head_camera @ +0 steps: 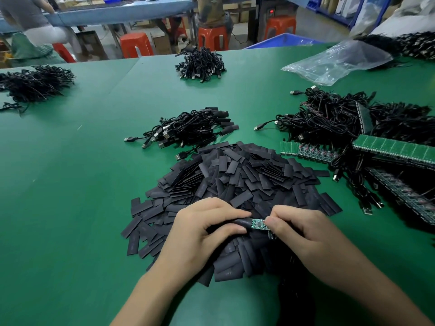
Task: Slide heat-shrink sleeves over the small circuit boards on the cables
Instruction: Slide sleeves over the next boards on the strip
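Head view: a black heat-shrink sleeve (242,222) is pinched between thumb and forefinger of the left hand (207,228), over the near edge of the loose sleeve pile (235,175). The small circuit board (259,224) is gripped at its 3 o'clock end by the right hand (303,229). The board is found at 3 o'clock from the sleeve, long axes lined up 9-to-3, tip seemingly at the mouth. Most of it is uncovered, so the slide is probably barely started.

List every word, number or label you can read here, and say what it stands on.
No text here is legible.
Faint print on the heat-shrink sleeves: too blurred to read.
Markings on the small circuit board: too small.
A red display in the background: blurred.
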`<action>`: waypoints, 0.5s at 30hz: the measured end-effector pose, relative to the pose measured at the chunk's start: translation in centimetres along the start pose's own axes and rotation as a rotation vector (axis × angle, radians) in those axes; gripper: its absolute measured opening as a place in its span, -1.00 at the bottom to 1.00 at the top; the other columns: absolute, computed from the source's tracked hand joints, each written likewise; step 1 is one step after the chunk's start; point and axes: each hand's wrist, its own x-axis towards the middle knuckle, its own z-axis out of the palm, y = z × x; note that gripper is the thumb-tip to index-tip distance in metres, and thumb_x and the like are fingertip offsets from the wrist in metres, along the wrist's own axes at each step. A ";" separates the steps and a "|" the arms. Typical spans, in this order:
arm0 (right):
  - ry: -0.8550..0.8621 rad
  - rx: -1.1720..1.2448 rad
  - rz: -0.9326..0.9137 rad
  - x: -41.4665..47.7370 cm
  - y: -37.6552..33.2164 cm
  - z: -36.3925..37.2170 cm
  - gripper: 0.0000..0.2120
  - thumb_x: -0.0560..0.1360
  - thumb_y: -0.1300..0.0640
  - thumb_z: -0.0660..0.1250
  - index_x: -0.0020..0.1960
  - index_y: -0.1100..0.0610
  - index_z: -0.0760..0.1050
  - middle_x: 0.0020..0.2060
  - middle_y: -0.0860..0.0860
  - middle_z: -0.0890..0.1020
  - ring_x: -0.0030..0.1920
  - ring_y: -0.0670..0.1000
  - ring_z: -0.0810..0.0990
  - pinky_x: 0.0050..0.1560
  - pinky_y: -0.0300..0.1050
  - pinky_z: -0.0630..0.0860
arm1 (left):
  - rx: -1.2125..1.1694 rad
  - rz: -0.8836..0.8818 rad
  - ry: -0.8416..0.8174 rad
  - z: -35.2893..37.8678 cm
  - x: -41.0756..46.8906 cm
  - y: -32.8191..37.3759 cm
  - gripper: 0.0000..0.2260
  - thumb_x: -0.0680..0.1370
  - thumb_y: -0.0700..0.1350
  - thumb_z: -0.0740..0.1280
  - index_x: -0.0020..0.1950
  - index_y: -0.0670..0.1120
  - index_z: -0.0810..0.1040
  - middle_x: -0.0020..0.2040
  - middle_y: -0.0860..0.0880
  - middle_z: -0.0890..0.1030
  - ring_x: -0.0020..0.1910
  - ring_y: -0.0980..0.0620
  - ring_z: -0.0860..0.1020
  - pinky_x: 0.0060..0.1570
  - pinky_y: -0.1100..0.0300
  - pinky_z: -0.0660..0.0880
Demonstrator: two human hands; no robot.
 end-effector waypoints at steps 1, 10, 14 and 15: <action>-0.009 0.008 0.009 0.0 0.1 0.0 -0.62 0.61 -0.13 0.20 -0.25 0.11 0.36 -0.46 -0.06 0.34 -0.43 -0.11 0.30 -0.39 -0.19 0.24 | -0.008 0.003 -0.025 -0.2 0.0 0.0 -0.82 0.50 -0.11 0.52 0.10 -0.01 0.75 -0.05 0.15 0.67 -0.02 0.13 0.64 0.02 0.29 0.52; -0.052 0.067 0.042 0.2 0.7 -0.1 -0.64 0.64 -0.12 0.21 -0.29 -0.01 0.35 -0.45 -0.09 0.35 -0.42 -0.14 0.30 -0.37 -0.17 0.25 | 0.019 0.050 -0.061 -0.2 0.0 -0.4 -0.78 0.50 -0.04 0.52 0.13 0.02 0.75 -0.05 0.16 0.67 -0.03 0.19 0.63 0.02 0.31 0.52; -0.053 0.081 0.041 0.3 0.8 -0.1 -0.62 0.64 -0.14 0.19 -0.30 0.00 0.33 -0.43 -0.06 0.35 -0.41 -0.13 0.30 -0.35 -0.15 0.26 | 0.053 0.084 -0.048 -0.1 0.0 -0.6 -0.78 0.51 0.03 0.49 0.13 0.02 0.75 -0.04 0.15 0.68 -0.03 0.19 0.63 0.00 0.22 0.56; -0.052 0.088 0.045 0.3 0.8 -0.1 -0.61 0.63 -0.16 0.19 -0.30 0.00 0.32 -0.43 -0.05 0.34 -0.40 -0.13 0.29 -0.35 -0.15 0.26 | 0.063 0.095 -0.043 -0.1 0.0 -0.6 -0.78 0.52 0.04 0.49 0.13 0.03 0.75 -0.04 0.15 0.68 -0.03 0.18 0.63 -0.01 0.19 0.56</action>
